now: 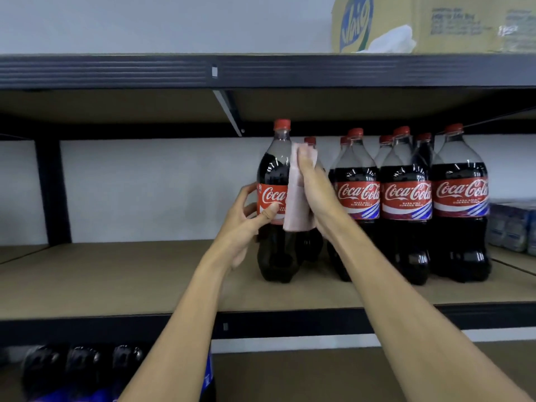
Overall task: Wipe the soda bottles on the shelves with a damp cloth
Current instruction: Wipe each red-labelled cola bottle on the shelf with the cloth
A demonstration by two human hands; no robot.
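A large cola bottle (274,175) with a red cap and red label stands on the middle shelf (130,280), set apart to the left of the others. My left hand (246,219) grips it at the label, thumb across the front. My right hand (316,192) presses a pale pink cloth (295,210) flat against the bottle's right side, fingers straight and pointing up. Several more cola bottles (406,198) stand in rows to the right, and one (310,142) is mostly hidden behind my right hand.
The upper shelf beam (261,71) runs just above the bottle caps, with a cardboard box (435,21) on top. Wrapped packs (513,224) sit at the far right. Dark bottle caps (84,358) show on the lower shelf at bottom left.
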